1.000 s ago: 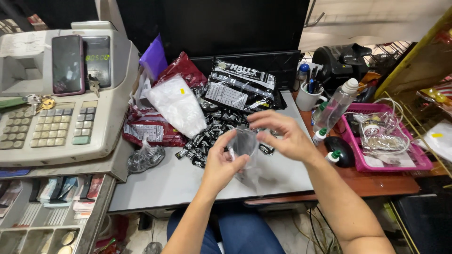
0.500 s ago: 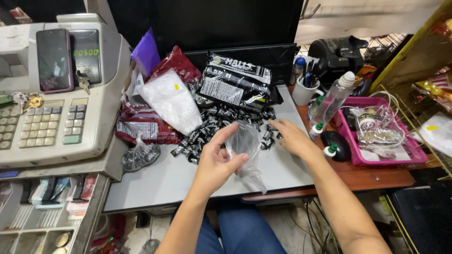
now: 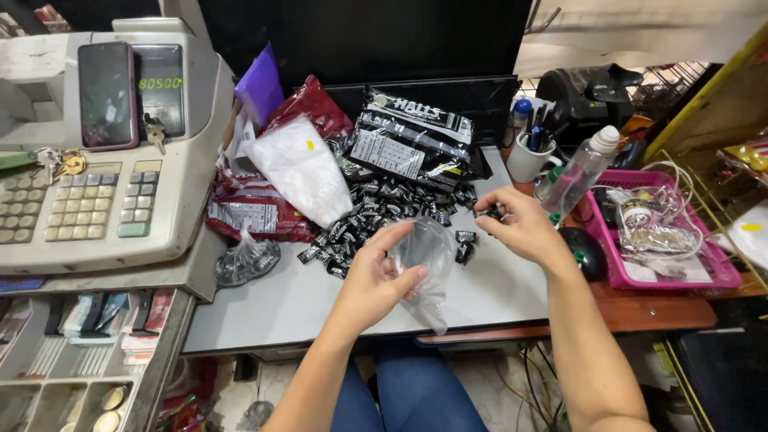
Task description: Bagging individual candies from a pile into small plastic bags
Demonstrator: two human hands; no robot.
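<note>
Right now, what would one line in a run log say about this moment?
left hand: holds clear plastic bag | right hand: picks black-wrapped candies from pile | surface: grey desk

My right hand (image 3: 524,228) covers most of the black candies it grips; their number is unclear. My left hand (image 3: 376,280) hides part of the clear bag (image 3: 428,264).

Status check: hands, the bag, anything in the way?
Left hand holds small clear plastic bag open above desk. Right hand pinching black wrapped candies at edge of candy pile. Nothing between hands; bottle off right.
</note>
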